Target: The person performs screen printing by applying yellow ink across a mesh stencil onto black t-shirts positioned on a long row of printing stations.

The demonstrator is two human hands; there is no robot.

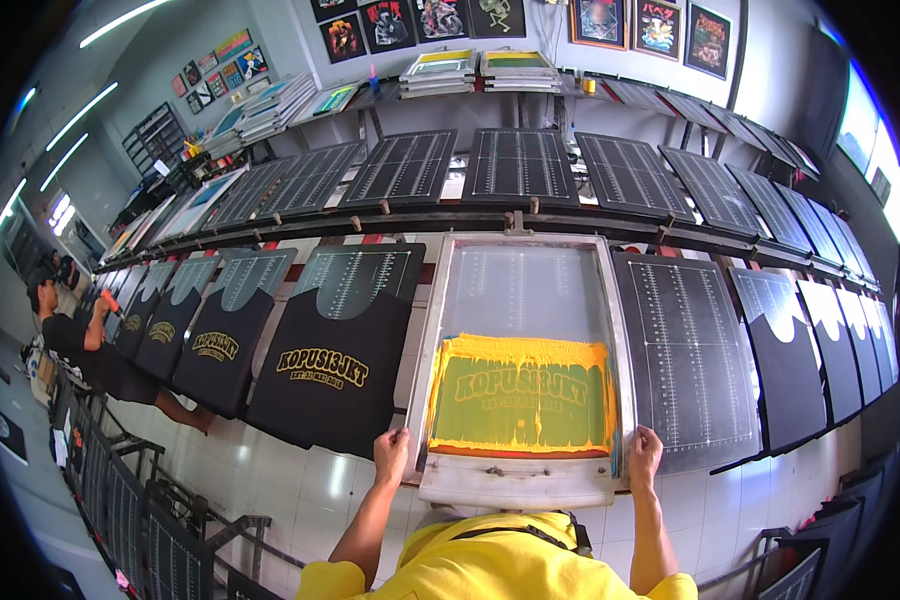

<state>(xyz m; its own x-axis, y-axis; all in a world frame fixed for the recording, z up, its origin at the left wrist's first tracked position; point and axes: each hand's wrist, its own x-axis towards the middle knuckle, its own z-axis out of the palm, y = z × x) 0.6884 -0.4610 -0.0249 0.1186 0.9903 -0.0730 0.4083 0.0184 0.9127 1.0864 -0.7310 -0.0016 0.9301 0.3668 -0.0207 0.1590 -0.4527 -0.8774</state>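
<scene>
Beyond both hands, well apart from them, a long row of dark boards [518, 165] marked with pale measuring lines spans the view from side to side. Nearer, directly between and ahead of the hands, lies the screen frame [616, 330], pale-rimmed and rectangular, its near end at the person's waist. Just to the right of the right hand stretches a bare dark board [685, 350] with the same kind of ruled lines. To the left of the left hand, a black shirt [338, 360] is spread over another board, yellow lettering across it. Far out to the left of the left hand, a person in black [65, 325] holds an orange-red handheld tool.

Within the frame, ahead of the hands, thick yellow-orange ink [526, 349] borders a greenish panel of mesh with faint lettering. The hands are well apart, level with each other: the left hand [391, 457] is clamped on the frame's near left corner, and the right hand [646, 455] likewise on its near right corner, fingers curled in.
</scene>
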